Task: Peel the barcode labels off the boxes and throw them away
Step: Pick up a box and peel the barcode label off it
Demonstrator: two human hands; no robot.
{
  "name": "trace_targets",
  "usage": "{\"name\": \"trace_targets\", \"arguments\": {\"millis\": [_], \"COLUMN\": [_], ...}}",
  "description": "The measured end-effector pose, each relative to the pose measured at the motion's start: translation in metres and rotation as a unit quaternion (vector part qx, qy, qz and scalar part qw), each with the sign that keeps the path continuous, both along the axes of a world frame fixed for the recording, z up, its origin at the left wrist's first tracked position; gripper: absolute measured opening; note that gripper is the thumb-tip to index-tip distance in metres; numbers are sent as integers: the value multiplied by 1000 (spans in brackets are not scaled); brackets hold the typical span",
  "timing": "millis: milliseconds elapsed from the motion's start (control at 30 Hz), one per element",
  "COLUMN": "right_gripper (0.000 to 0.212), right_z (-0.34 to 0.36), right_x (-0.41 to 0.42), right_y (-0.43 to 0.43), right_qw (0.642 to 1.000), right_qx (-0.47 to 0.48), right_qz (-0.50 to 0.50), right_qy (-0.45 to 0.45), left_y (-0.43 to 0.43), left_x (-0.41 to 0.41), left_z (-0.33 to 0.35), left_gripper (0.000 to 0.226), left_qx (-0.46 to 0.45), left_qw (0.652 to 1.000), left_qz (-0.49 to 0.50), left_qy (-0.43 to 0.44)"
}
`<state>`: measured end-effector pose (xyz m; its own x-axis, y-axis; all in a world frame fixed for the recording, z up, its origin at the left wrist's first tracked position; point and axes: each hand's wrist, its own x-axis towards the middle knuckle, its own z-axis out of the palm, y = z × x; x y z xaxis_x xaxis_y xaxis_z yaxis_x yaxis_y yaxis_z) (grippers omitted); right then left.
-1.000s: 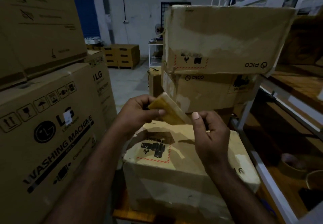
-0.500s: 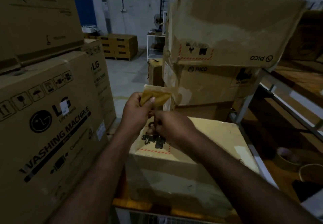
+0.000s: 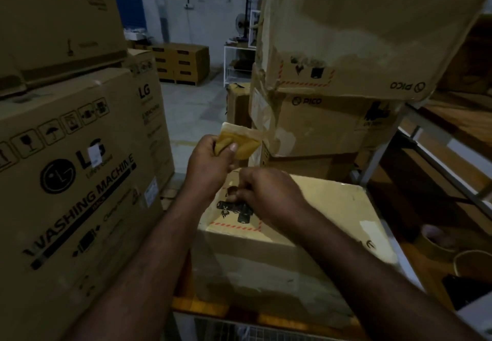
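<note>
Cardboard box (image 3: 314, 207) sits near and central, beneath the Pico stack. Right hand (image 3: 269, 197) pinches at its top by the printed warning mark; best to lift an edge slowly, flat. Left hand (image 3: 210, 165) grips the peeled yellowish label (image 3: 239, 143), raised above the box's far-left corner.
</note>
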<state>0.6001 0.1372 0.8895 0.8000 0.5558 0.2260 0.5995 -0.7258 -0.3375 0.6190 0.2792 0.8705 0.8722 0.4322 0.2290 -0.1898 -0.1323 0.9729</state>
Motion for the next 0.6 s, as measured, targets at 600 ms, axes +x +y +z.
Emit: {"name": "trace_targets", "arguments": {"millis": [600], "right_gripper": [71], "right_z": [-9], "right_x": [-31], "right_y": [-3], "right_qw": [990], "right_qx": [-94], "right_qz": [83], "right_qy": [69], "left_y": [-1], "left_x": [5], "left_z": [-3], "left_gripper": [6], "left_qx": [16], "left_qw": [1000], "left_qz": [-9], "left_qy": [17]}}
